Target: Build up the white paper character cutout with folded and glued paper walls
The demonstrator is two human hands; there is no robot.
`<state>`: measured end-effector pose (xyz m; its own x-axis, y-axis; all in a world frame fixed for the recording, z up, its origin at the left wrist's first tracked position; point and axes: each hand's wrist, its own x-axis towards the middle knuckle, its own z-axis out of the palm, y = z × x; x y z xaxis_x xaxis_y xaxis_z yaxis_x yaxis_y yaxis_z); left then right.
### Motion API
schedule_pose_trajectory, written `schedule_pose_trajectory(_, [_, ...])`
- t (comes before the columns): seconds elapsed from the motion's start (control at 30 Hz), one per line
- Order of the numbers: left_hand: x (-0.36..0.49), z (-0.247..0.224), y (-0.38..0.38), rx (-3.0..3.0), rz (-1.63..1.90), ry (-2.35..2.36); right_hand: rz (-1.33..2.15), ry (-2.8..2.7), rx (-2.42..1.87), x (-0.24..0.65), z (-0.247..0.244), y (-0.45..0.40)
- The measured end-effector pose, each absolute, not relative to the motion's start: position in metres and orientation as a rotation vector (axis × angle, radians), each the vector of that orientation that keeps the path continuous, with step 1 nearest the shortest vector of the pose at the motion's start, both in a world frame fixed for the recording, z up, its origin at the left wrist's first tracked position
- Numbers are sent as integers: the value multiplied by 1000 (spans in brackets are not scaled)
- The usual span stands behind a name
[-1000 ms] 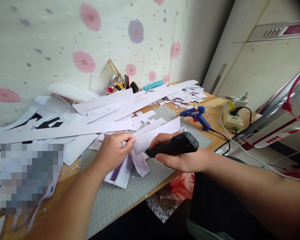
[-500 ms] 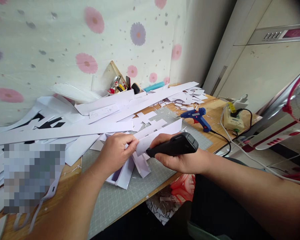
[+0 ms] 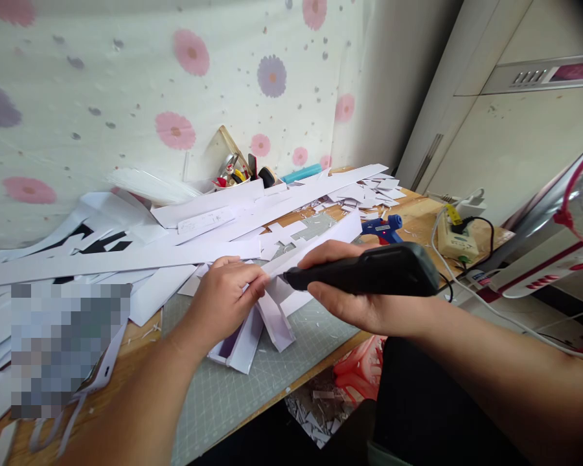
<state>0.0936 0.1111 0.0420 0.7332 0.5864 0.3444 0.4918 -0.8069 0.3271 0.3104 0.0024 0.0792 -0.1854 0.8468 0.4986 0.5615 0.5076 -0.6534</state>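
Note:
My left hand (image 3: 234, 288) is closed, its thumb and fingers pinching the left end of a long white board strip (image 3: 315, 244). The strip is tilted up above the cutting mat. In my right hand (image 3: 342, 294) lies a thick black hand tool (image 3: 369, 270) with a tapered tip. Its tip points left, at the strip's lower side close to my left fingertips; whether it touches, I cannot tell. Below my hands, a folded white board channel (image 3: 243, 343) and a shorter angled piece (image 3: 278, 323) rest on the grey cutting mat (image 3: 208, 401).
A blue glue gun (image 3: 383, 228) lies behind my right hand, partly hidden. White offcuts (image 3: 364, 191) are heaped at the back right, long white strips (image 3: 126, 259) at the left. A power strip (image 3: 457, 236) sits at the right. Scraps fill a bin (image 3: 315, 411) below the table edge.
The white strip has turned, its face tipping away from me. My right hand has rolled, bringing the black tool nearer level and its rear end further right. The view has shifted slightly.

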Motion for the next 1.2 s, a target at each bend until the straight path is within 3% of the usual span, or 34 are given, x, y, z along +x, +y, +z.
schedule_pose_trajectory(0.3, [90,46,112,2552,897,1044,126,-1965,-1089,329,58,34])
schedule_pose_trajectory(0.53, [86,38,112,2088,1074,1078,-487,-2203,-1107,329,46,81])
schedule_pose_trajectory(0.67, [85,30,112,1756,1215,923,-452,-2212,-1079,321,45,92])
schedule_pose_trajectory(1.0, [92,37,107,1312,1186,754,-144,-2143,-865,314,42,103])
schedule_pose_trajectory(1.2, [91,34,106,1341,1306,786,-106,-2114,-819,309,42,108])
